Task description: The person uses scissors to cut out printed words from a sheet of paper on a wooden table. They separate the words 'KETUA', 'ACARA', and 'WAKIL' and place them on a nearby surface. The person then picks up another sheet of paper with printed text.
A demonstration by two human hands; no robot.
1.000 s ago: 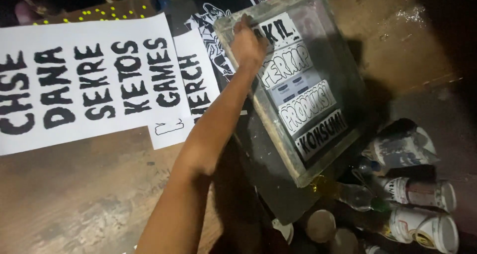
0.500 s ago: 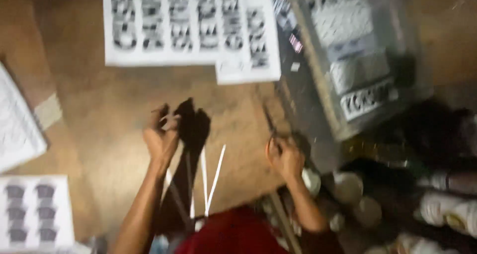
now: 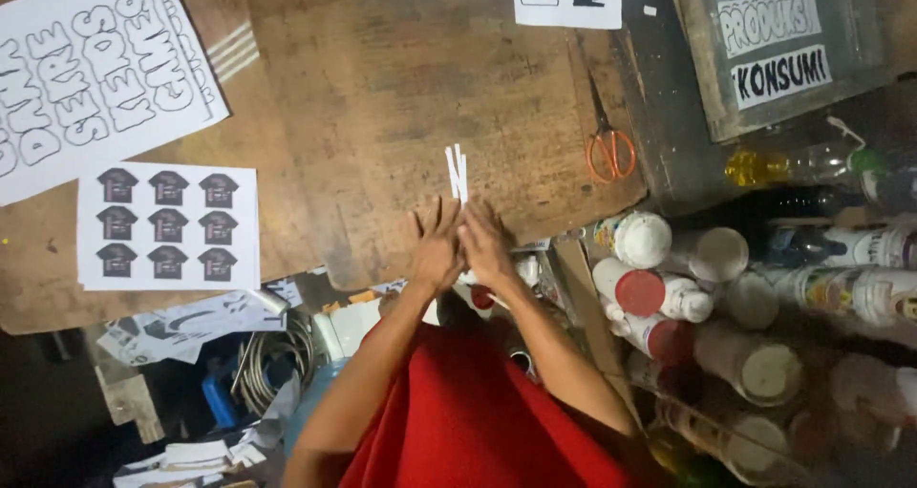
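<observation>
Left hand [image 3: 437,244] and right hand [image 3: 485,244] press palm to palm at the near edge of the wooden worktop [image 3: 401,87], fingers together, clamping white paper strips [image 3: 458,173] that project above the fingertips. Orange-handled scissors [image 3: 607,144] lie by the right edge.

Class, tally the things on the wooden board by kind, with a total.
White paper strips, pressed between left hand and right hand: 2
Orange-handled scissors: 1
Sheet of shirt pictures: 1
Lettering sheets: 2
Total: 6

white paper strips [image 3: 458,171], orange-handled scissors [image 3: 609,147]
</observation>
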